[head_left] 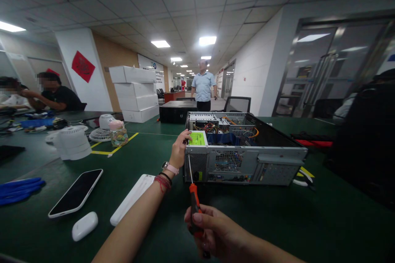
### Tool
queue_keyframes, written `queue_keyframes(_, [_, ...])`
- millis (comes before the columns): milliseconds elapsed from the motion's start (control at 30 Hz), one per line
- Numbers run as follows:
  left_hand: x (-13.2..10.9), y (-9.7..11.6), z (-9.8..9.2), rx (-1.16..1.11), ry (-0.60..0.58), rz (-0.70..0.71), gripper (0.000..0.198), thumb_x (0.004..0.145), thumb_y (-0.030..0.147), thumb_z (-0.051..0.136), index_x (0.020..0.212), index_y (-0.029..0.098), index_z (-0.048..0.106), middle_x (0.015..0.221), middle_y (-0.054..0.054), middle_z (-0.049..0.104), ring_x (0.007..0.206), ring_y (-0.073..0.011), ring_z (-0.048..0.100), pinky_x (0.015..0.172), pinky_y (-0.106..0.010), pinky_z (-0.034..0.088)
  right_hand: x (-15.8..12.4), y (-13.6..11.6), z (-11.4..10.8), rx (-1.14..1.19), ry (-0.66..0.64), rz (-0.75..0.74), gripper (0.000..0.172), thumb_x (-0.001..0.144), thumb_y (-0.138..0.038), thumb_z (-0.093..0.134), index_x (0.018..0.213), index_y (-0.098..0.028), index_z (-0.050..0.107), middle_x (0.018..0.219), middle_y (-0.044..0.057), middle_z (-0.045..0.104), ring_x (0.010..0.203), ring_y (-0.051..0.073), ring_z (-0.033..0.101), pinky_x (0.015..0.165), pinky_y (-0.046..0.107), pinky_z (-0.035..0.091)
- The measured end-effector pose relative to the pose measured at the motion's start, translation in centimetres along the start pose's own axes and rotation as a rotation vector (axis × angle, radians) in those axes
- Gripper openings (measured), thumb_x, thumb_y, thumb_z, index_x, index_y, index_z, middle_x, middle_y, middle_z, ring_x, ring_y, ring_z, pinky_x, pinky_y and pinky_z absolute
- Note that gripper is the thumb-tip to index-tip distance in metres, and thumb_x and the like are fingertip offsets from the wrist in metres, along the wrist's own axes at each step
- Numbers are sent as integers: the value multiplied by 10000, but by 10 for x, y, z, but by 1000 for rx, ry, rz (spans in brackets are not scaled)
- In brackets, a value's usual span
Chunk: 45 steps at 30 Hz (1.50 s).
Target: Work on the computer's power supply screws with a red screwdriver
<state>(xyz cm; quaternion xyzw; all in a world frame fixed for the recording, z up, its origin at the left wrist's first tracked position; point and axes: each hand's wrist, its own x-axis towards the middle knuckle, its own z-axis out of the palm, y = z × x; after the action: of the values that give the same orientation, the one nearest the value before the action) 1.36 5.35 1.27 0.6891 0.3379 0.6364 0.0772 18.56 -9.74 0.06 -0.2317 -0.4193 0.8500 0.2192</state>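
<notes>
An open grey computer case lies on its side on the green table, its back panel facing me. My left hand grips the case's upper left corner, next to the power supply with a green label. My right hand is closed round the red handle of a screwdriver. The shaft points up at the left edge of the back panel.
On the left lie a black phone, a white earbud case, a white flat box, blue gloves, small fans and a jar. Two people sit far left; another person stands behind. White boxes are stacked beyond.
</notes>
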Motion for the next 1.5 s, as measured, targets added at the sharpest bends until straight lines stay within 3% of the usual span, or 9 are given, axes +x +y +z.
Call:
queue_keyframes(433, [0, 1, -1, 36, -11, 9, 361, 885, 381, 248, 844, 183, 547, 1155, -104, 589, 1232, -234, 460, 1033, -409, 351, -2, -1, -4, 24, -14, -70, 343, 655, -380, 738, 878, -145, 629, 736, -19, 537, 591, 93, 559, 598, 251, 386])
queue_keyframes(667, [0, -3, -1, 32, -9, 20, 342, 881, 371, 266, 845, 179, 547, 1154, -101, 592, 1228, -234, 464, 1032, -409, 356, -3, -6, 1, 14, -4, -132, 363, 627, -390, 758, 854, -124, 661, 824, 64, 639, 822, 168, 596, 784, 322, 395])
queue_keyframes(933, [0, 2, -2, 47, -11, -2, 292, 871, 299, 270, 839, 187, 538, 1156, -89, 595, 1232, -221, 462, 1024, -384, 362, -5, -5, -1, 3, -6, -90, 337, 650, -378, 742, 863, -135, 646, 658, -16, 550, 579, 82, 534, 563, 225, 358])
queue_keyframes(1100, [0, -2, -2, 28, -11, -1, 303, 877, 328, 274, 829, 186, 538, 1154, -94, 590, 1230, -225, 462, 1032, -395, 354, -8, -9, 0, 23, -15, -1, 274, 687, -335, 704, 875, -158, 613, 749, -9, 614, 391, 5, 389, 418, 188, 250])
queue_keyframes(1167, [-1, -3, -1, 25, -11, 7, 314, 884, 343, 273, 832, 186, 540, 1152, -96, 590, 1229, -227, 462, 1032, -395, 353, -8, -9, 1, 15, -21, 16, 280, 696, -320, 687, 915, -161, 615, 784, -3, 631, 385, 1, 381, 411, 185, 252])
queue_keyframes(1367, [-1, -3, -2, 51, -18, 14, 339, 893, 360, 253, 847, 189, 542, 1163, -92, 586, 1236, -223, 457, 1030, -390, 355, -8, -8, -1, 58, -85, 6, 389, 691, -278, 562, 1050, -136, 612, 892, 47, 653, 524, 59, 552, 501, 202, 365])
queue_keyframes(1500, [-1, -4, -2, 42, -15, 21, 328, 882, 361, 264, 854, 190, 542, 1159, -92, 590, 1235, -228, 457, 1028, -395, 356, -8, -9, -2, 85, -141, 1, 451, 661, -235, 501, 1084, -114, 599, 942, 75, 654, 586, 84, 592, 553, 216, 396])
